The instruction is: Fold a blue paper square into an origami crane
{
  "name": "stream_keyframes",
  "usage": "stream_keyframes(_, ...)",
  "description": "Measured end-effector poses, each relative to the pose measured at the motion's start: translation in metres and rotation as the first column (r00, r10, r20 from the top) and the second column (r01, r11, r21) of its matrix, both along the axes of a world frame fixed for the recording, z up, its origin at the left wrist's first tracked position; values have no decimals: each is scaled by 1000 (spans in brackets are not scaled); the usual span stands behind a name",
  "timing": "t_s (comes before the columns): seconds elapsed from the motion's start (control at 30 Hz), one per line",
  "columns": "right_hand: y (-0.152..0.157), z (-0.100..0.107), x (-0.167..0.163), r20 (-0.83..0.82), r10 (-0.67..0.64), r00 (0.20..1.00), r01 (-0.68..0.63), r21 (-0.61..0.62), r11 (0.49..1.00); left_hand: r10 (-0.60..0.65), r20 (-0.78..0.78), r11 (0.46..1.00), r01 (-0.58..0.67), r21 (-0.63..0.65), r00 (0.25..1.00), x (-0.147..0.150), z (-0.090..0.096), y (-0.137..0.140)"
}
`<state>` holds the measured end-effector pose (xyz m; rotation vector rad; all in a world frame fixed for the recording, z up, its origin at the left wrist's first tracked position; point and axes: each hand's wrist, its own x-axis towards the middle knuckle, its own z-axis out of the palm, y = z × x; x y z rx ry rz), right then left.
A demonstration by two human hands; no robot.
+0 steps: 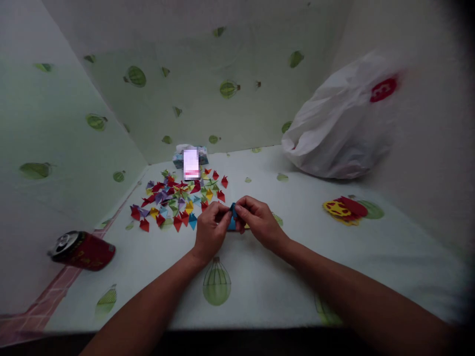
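Note:
Between my two hands, a small piece of blue folded paper is pinched a little above the table. My left hand grips its left side between thumb and forefinger. On the other side, my right hand pinches it the same way, with the remaining fingers curled in. Some flat blue paper shows below the fingertips, partly hidden by the hands. Just left of my left hand spreads a pile of small folded paper pieces in red, yellow, blue, purple and green, pointed like origami birds.
Behind the pile, a lit phone leans on a tissue box. A red drink can lies at the left. At the right are a stuffed white plastic bag and yellow and red cut-out shapes. Walls close in the table.

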<state>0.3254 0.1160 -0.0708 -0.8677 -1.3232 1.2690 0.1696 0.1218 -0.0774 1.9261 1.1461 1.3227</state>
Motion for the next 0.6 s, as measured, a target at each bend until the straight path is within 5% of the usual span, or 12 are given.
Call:
stream_keyframes(0.37, 0, 2, 0, 40, -50, 998, 49, 13, 999, 1, -6, 1000, -1, -7, 1000, 0, -1, 1)
stream_keyframes(0.6, 1, 0, -2, -37, -185, 982, 183, -48, 982, 36, 134, 999, -40, 23, 990, -2, -7, 4)
